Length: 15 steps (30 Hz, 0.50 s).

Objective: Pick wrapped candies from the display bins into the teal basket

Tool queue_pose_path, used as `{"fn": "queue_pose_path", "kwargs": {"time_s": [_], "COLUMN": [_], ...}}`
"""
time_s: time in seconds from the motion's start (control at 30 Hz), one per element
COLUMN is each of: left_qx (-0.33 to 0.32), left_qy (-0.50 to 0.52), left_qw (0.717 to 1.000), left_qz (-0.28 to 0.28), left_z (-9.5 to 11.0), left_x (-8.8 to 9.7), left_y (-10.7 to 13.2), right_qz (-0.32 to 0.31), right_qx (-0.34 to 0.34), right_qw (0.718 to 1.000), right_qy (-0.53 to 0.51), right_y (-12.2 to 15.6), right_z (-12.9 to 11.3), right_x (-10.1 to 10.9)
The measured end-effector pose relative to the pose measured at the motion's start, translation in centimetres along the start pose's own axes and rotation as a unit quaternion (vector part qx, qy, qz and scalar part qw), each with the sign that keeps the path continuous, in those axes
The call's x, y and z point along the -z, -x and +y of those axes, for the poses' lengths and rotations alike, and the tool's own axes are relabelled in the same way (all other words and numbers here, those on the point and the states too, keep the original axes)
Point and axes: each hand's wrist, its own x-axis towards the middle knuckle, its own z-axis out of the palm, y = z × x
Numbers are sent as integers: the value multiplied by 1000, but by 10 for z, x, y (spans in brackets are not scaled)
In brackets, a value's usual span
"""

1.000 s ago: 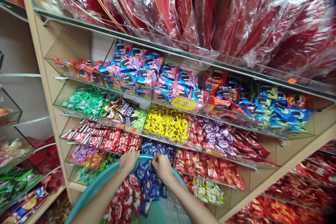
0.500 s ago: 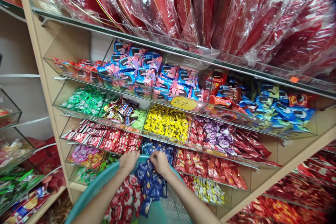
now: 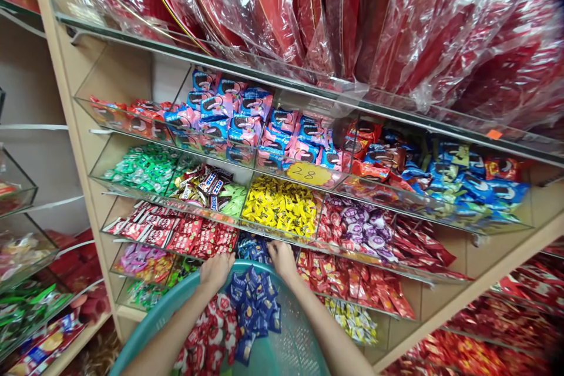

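A green plastic basket point(image 3: 288, 311) stands in front of the shelves, tilted toward me. At its far rim my left hand point(image 3: 215, 272) is closed on the edge. Inside lie blue-wrapped candies point(image 3: 254, 311) on the right and red-and-white wrapped candies point(image 3: 211, 332) on the left. Past the rim, my right hand point(image 3: 282, 259) reaches into a shelf compartment of blue packets point(image 3: 253, 247). Its visible fingers look apart, touching or just over the packets; the fingertips are partly hidden. I see no candy held in it.
Clear-fronted compartments surround the hands, with yellow candies point(image 3: 282, 205) above, red packets point(image 3: 324, 270) to the right and green candies point(image 3: 145, 167) at the upper left. A glass shelf edge point(image 3: 308, 88) crosses higher up, under plastic-wrapped red items point(image 3: 282, 6).
My right hand has moved from above the basket's far rim, up and right, to the blue-packet compartment, its fingers now apart. My left hand and the basket have stayed put.
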Motion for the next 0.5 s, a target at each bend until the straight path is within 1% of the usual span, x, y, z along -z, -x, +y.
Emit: {"fn": "queue_pose_path", "kwargs": {"time_s": [0.1,0.17,0.3,0.5], "left_qx": [-1,-6,-8,0], "left_qy": [1,2,-2,6], "left_qw": [1000,1000,1000,1000], "left_qz": [-5,-3,-1,-8], "left_z": [0,0,0,1], "left_x": [1,1,0,1], "left_y": [0,0,0,1], "right_qz": [-58,-93,-125,-153], "right_qx": [-16,-23,-53,-88], "right_qw": [992,985,978,969], "right_qy": [109,142,160,173], "right_y": [-2,-2,-5,-12], "right_z": [19,28,34,32], "right_x": [5,4,-3,-13]}}
